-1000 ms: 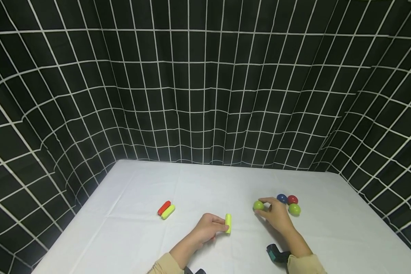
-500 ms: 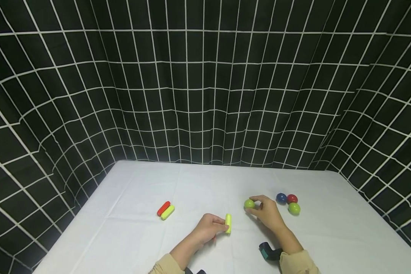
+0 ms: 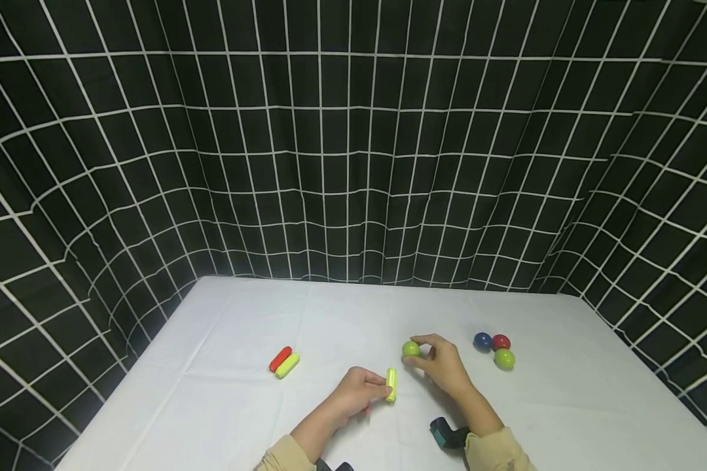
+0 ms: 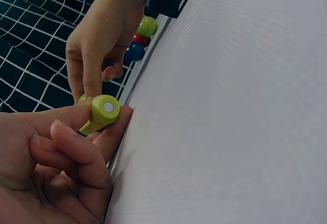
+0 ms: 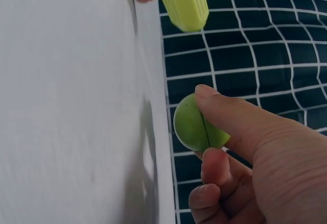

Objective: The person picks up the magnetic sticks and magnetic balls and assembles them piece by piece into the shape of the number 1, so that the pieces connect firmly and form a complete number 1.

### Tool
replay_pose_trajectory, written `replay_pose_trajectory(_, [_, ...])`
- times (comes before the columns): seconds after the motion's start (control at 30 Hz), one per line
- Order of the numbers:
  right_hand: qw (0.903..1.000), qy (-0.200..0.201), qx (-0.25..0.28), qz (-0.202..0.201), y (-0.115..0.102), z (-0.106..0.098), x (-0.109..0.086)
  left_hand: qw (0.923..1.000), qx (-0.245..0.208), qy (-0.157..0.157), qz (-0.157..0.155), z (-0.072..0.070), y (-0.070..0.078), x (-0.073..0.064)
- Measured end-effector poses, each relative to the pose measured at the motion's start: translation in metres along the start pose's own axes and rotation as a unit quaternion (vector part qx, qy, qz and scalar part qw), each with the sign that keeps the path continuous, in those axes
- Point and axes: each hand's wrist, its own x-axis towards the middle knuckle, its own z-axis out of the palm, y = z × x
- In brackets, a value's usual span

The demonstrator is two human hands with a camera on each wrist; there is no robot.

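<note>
Honestly, the green ball pinched in the right hand fingertips above the table could slip and roll; left hand grips the yellow-green cylinder nearby.

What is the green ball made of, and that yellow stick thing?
Green ball: probably hard plastic, smooth and matte, with a thin seam line around it. Yellow-green stick: likely plastic too, ridged along its sides; the left wrist view shows a small silvery disc in its end.

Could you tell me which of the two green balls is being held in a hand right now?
The green ball nearer the table's middle, pinched by the right hand; the other green ball lies untouched beside the blue and red balls.
</note>
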Motion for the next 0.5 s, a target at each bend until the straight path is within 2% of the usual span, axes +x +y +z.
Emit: replay_pose_trajectory(0.5, [0.9995, -0.018, 0.026, 0.004, -0.015, 0.014, -0.001, 0.9998, -0.006, -0.002, 0.017, 0.000, -0.002, 0.001])
